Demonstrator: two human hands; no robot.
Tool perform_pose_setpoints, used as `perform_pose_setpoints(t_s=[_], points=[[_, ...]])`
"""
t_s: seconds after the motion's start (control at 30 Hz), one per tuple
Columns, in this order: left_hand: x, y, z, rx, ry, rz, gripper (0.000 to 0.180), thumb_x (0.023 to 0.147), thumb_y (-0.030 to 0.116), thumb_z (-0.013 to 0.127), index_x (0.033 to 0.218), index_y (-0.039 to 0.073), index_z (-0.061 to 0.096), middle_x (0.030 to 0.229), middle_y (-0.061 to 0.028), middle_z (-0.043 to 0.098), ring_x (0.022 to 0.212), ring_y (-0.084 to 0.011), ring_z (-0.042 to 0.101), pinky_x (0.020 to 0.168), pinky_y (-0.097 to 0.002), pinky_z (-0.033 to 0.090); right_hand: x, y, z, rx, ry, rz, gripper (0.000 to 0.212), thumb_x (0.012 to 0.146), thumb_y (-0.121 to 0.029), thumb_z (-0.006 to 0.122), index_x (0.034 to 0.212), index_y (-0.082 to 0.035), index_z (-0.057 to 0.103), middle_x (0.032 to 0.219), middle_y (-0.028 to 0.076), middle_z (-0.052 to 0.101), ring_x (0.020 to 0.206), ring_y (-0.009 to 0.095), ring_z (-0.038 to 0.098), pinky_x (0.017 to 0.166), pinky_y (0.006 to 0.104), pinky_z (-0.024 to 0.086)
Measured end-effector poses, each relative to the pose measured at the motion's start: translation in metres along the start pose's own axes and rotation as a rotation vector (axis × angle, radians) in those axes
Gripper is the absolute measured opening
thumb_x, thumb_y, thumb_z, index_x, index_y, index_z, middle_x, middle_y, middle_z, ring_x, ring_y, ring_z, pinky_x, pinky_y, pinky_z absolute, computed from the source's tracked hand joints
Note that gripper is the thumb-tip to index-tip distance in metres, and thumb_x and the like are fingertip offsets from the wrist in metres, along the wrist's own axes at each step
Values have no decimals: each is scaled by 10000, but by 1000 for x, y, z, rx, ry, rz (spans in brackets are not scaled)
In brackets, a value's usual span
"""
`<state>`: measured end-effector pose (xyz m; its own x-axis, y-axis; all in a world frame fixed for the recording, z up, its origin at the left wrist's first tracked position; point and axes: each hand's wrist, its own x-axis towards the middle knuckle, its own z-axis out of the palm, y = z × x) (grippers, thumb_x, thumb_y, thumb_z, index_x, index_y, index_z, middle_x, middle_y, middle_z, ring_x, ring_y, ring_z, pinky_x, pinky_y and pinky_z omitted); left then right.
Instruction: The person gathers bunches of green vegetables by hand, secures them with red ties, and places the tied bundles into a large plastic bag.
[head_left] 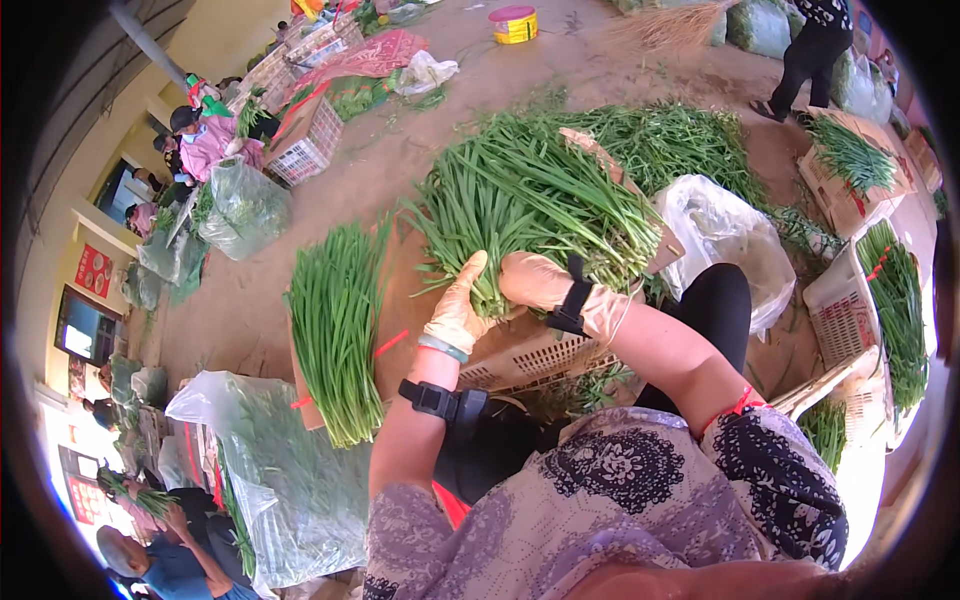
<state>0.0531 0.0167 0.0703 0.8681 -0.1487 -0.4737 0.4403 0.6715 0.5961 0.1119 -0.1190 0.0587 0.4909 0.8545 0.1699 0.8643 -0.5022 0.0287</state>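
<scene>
A big heap of garlic chives [540, 190] lies in front of me on cardboard over a white crate [530, 362]. My left hand [462, 308], in a pale glove, is closed around the near end of a small bunch of chives [490, 285]. From the other side, my right hand [537, 283], also gloved, closes on the same bunch; its fingertips are partly hidden. To the left, a neat sheaf of chives [338, 335] rests on the cardboard [402, 300], with red ties [391, 343] beside it.
A clear plastic bag [728, 235] sits right of the heap, near my knee. Crates of chives [845, 310] stand at far right. A large bag of greens [290, 480] lies at lower left. Beyond are a yellow bucket [514, 27], a straw broom [680, 25] and several people.
</scene>
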Motion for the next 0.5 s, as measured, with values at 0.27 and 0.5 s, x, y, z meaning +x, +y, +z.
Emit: perform_pose_setpoints(t_s=[0.27, 0.5], points=[[7, -11, -9, -62, 126, -61, 280, 899, 322, 569, 1108, 136, 556, 958, -82, 644, 783, -243, 632, 543, -418, 519, 18, -6, -7, -34, -499, 1, 156, 676, -140, 690, 797, -44, 712, 736, 72, 659, 709, 312, 637, 536, 488, 483], [7, 14, -33, 18, 24, -87, 235, 875, 247, 600, 1055, 100, 566, 883, -158, 650, 681, -265, 640, 523, -377, 545, 0, 77, -98, 368, -671, 175, 138, 764, -168, 597, 823, -82, 687, 782, 106, 665, 685, 222, 634, 568, 398, 488]])
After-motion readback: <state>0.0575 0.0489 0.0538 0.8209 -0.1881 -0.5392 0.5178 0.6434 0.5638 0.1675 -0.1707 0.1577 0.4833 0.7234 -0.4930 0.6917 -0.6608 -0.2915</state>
